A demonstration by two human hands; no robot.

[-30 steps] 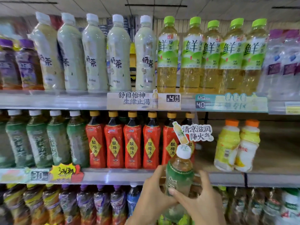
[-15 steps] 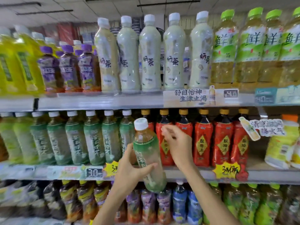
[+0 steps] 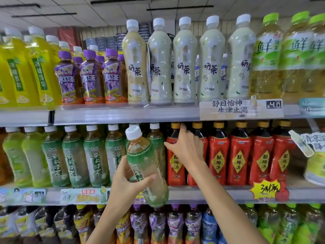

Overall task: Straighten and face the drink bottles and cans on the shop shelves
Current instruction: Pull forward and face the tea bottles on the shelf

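My left hand (image 3: 126, 180) grips a green-labelled tea bottle with a white cap (image 3: 144, 162), tilted a little left, in front of the middle shelf. Behind it a row of matching green tea bottles (image 3: 95, 155) stands on that shelf. My right hand (image 3: 186, 148) reaches in with fingers spread. It touches the leftmost red plum-drink bottle (image 3: 175, 166) at the seam between the green row and the red row (image 3: 239, 155). Whether it grips that bottle is not clear.
The top shelf carries yellow bottles (image 3: 21, 73), purple iced-tea bottles (image 3: 91, 80), pale milk-tea bottles (image 3: 184, 64) and green-capped tea (image 3: 269, 57). A price strip (image 3: 241, 109) and a hanging promo tag (image 3: 306, 143) jut from the shelf edges. Mixed bottles (image 3: 175, 224) fill the bottom shelf.
The view has swung left and closer to the shelves. My left hand lifted the green tea bottle from below the middle shelf to its level. My right hand let go and reached for the red bottles.
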